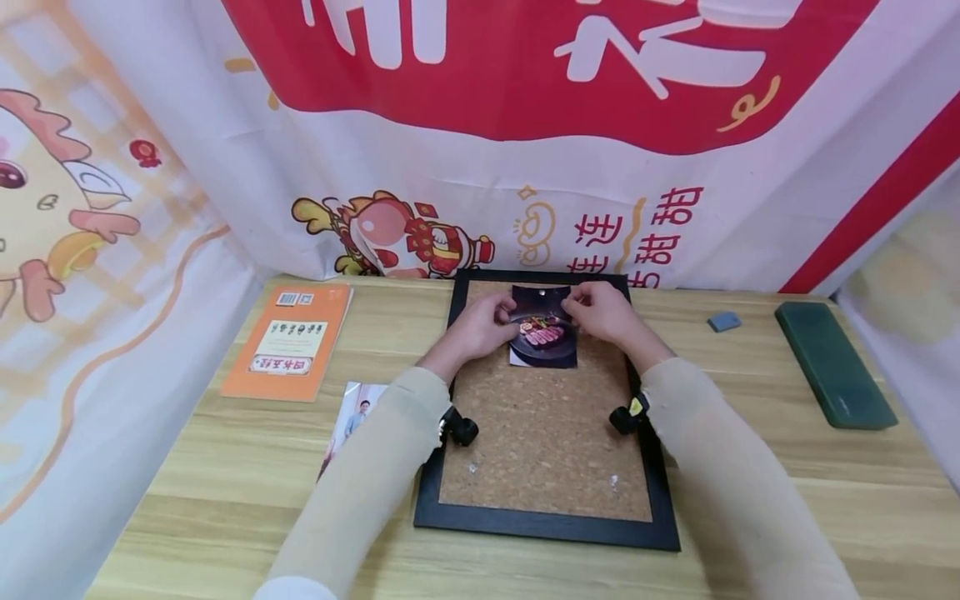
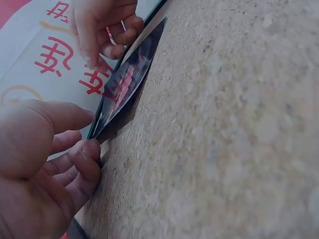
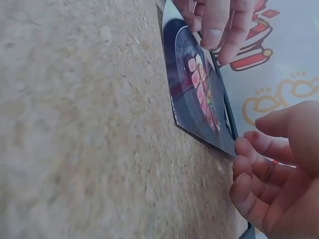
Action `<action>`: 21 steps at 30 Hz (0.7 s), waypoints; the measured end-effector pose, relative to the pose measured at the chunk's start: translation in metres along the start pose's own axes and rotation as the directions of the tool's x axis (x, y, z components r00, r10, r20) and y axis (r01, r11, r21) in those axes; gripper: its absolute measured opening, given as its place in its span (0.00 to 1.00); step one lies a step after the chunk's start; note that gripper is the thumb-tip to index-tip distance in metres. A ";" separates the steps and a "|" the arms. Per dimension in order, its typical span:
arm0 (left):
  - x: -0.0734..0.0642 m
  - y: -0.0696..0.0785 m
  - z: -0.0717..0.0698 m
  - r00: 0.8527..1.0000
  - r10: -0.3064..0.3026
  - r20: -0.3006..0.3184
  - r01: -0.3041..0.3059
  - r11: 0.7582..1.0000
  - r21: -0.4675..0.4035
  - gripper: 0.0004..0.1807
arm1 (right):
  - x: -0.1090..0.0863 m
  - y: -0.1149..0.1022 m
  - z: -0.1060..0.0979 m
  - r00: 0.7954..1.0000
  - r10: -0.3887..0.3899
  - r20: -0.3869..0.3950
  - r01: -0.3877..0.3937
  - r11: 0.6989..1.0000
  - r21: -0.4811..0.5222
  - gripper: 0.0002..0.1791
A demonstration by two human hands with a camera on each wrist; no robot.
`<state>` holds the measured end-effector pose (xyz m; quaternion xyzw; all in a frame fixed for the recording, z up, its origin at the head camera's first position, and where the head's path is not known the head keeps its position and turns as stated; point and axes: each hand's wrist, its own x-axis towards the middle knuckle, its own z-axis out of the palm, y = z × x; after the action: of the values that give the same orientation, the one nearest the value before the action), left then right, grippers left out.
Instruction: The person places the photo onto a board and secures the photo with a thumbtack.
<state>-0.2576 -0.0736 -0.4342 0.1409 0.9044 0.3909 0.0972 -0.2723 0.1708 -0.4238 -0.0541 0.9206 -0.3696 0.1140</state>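
Note:
A printed photo of sliced meat on a dark plate [image 1: 543, 337] lies at the top of a black-framed cork board [image 1: 551, 446]. A small pale pin head [image 1: 542, 292] shows at the photo's top edge. My left hand [image 1: 483, 323] is at the photo's left edge, loosely bent fingertips [image 2: 90, 149] right at a corner and thumb apart from them. My right hand [image 1: 600, 310] is at the upper right corner, its fingertips [image 3: 240, 145] beside that corner with the thumb spread away. In both wrist views the photo bows up from the cork.
An orange book [image 1: 288, 346] lies on the left of the wooden table [image 1: 202, 492]. Another photo, showing a person [image 1: 352, 421], is partly under my left sleeve. On the right are a small blue block [image 1: 723, 322] and a dark green case [image 1: 834, 365]. A printed cloth [image 1: 465, 183] hangs behind.

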 end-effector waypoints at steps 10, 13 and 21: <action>-0.024 0.000 -0.023 0.999 0.045 -0.001 -0.045 0.993 -0.108 0.20 | -0.028 0.007 -0.013 0.991 -0.130 -0.038 0.130 0.991 0.005 0.14; -0.032 0.001 -0.030 0.999 0.039 0.013 -0.038 0.992 -0.117 0.21 | -0.041 0.010 -0.020 0.997 -0.078 -0.025 0.078 0.997 0.001 0.16; -0.060 -0.004 -0.041 0.998 0.059 0.002 -0.059 0.992 -0.116 0.19 | -0.071 0.020 -0.038 0.998 -0.061 -0.004 0.061 0.998 0.022 0.18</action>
<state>-0.2140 -0.1235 -0.4054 0.1629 0.8753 0.4450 0.0962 -0.2131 0.2235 -0.3993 -0.0802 0.9145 -0.3832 0.1016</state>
